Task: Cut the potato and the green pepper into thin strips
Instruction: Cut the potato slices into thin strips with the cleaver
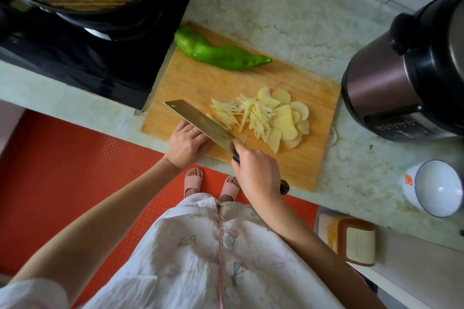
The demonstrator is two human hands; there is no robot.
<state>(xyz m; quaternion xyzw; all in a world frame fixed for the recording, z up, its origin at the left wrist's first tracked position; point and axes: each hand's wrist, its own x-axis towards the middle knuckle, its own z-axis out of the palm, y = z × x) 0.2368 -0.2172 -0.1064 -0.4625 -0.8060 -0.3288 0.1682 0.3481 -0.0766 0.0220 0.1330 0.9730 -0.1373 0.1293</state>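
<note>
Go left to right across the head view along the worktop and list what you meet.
Hob → left hand → potato strips → potato slices → pressure cooker. The cleaver, right hand and green pepper overlap these, so they are left out.

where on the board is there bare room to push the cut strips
Bare wood spans the middle of the cutting board, between green pepper and potato strips, and its left edge by the stove. Crowded: near edge, with left hand, right hand and cleaver; right side, under potato slices.
</note>
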